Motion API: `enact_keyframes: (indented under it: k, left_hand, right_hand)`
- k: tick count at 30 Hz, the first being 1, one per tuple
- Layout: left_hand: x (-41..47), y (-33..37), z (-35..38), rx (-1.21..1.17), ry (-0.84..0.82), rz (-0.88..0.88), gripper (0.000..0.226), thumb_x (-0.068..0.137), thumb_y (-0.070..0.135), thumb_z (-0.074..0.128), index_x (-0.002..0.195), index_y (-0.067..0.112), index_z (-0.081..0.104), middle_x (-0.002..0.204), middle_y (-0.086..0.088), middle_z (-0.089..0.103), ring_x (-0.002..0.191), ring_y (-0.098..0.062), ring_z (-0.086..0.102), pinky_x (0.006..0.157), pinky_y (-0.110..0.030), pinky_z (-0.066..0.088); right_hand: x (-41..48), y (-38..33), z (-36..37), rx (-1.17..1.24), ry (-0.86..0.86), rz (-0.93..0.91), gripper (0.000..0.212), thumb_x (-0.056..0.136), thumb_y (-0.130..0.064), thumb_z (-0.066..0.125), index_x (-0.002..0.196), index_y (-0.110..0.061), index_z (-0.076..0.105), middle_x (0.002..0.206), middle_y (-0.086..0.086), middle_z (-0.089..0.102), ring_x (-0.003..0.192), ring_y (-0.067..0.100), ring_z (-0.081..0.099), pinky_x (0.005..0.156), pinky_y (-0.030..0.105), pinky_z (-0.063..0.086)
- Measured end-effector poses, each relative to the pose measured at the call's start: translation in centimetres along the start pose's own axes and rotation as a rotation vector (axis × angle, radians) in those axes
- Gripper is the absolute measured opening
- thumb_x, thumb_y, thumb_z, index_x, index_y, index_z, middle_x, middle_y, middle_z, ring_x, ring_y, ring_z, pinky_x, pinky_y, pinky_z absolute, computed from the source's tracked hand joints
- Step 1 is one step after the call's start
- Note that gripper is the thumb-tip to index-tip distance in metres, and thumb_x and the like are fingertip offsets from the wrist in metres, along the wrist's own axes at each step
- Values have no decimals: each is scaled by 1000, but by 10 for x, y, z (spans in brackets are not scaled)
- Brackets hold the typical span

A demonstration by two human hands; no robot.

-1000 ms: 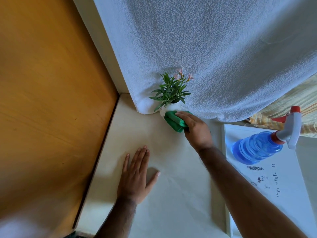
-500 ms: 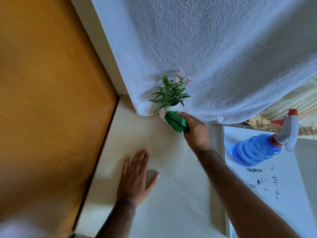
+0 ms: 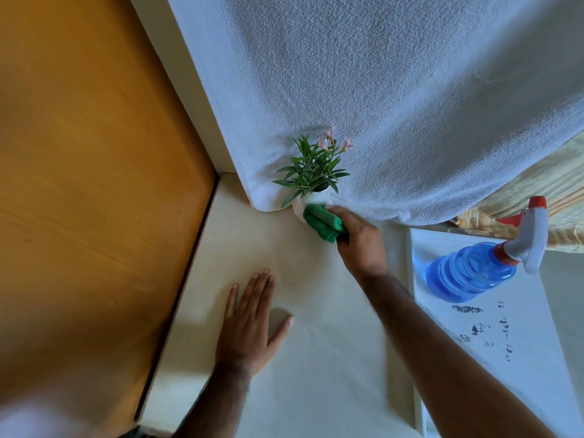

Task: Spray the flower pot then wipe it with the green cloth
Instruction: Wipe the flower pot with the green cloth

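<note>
Orange-brown wooden panel (image 3: 88,191) at far left of the flower pot (image 3: 308,202). Left hand (image 3: 248,324) lies flat, palm down, fingers spread, holding nothing, on the pale worktop (image 3: 316,358), nearer the camera than the pot. Pot: small, white, green leaves and pink blooms, standing against the white towelling cover (image 3: 395,105). Right hand (image 3: 360,240) has its grip closed on the folded green cloth (image 3: 324,222), pressed to the pot's near side. Blue spray bottle (image 3: 474,270) stands right of the pot, well apart, on a white tray (image 3: 505,343).
</note>
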State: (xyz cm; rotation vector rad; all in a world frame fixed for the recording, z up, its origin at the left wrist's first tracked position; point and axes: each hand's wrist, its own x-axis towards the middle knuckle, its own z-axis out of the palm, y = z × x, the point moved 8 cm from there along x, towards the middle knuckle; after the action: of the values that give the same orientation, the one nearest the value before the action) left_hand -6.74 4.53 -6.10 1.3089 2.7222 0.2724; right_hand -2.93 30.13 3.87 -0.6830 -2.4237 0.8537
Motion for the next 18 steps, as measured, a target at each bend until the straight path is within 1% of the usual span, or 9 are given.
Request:
enact_keyframes:
  k: [2, 3, 6, 8, 11, 15, 16, 18]
  left_hand:
    - [0, 0, 0, 8, -1, -1, 87, 98, 71, 32, 164, 17, 17, 174, 0, 18, 159, -16, 16, 128, -50, 15]
    - [-1, 0, 0, 12, -4, -4, 87, 98, 71, 31, 164, 17, 17, 174, -1, 18, 160, -16, 16, 128, -50, 15]
    - [-2, -1, 2, 10, -8, -2, 88, 98, 71, 31, 164, 17, 15, 174, -1, 18, 160, -17, 15, 128, -51, 16]
    - [-2, -1, 2, 12, -5, 1, 88, 98, 71, 32, 164, 16, 15, 174, -1, 17, 160, -17, 15, 128, -51, 15]
    - [-2, -1, 2, 16, -4, 0, 87, 98, 70, 32, 164, 17, 14, 174, -1, 17, 160, -16, 15, 129, -50, 13]
    - [-1, -1, 3, 32, -8, -5, 88, 98, 72, 28, 165, 18, 9, 174, -1, 14, 160, -17, 14, 129, -48, 10]
    - [-1, -1, 3, 33, -11, -8, 88, 98, 73, 27, 165, 18, 9, 175, -1, 13, 160, -17, 13, 129, -48, 10]
    - [-1, -2, 4, 30, -9, -7, 88, 98, 72, 28, 165, 19, 9, 175, 0, 13, 160, -16, 12, 129, -48, 11]
  right_hand:
    - [6, -10, -4, 14, 44, -49, 69, 65, 21, 61, 124, -11, 73, 125, 6, 75, 111, 25, 71, 91, 27, 54]
    - [9, -14, -3, 15, 49, -68, 68, 65, 21, 61, 124, -11, 73, 125, 5, 75, 111, 24, 71, 92, 27, 53]
    - [12, -16, 1, -8, 21, -51, 66, 67, 19, 62, 124, -11, 74, 127, 5, 74, 111, 26, 71, 90, 32, 57]
    - [6, -11, 4, -37, -7, -23, 66, 67, 20, 63, 125, -11, 74, 129, 5, 74, 112, 27, 71, 91, 33, 56]
    - [-2, -6, 5, -44, -28, 0, 67, 65, 21, 63, 124, -10, 75, 128, 7, 74, 113, 28, 71, 92, 27, 52]
    - [8, -17, -4, 0, 47, -17, 67, 66, 19, 61, 124, -13, 74, 124, 5, 76, 108, 24, 71, 86, 20, 49]
    - [11, -20, -4, 7, 50, -33, 67, 67, 18, 60, 124, -13, 74, 124, 4, 76, 108, 23, 71, 86, 22, 50]
    - [13, -22, 0, 3, 25, -36, 66, 67, 18, 60, 124, -13, 74, 125, 4, 75, 108, 25, 72, 86, 29, 56]
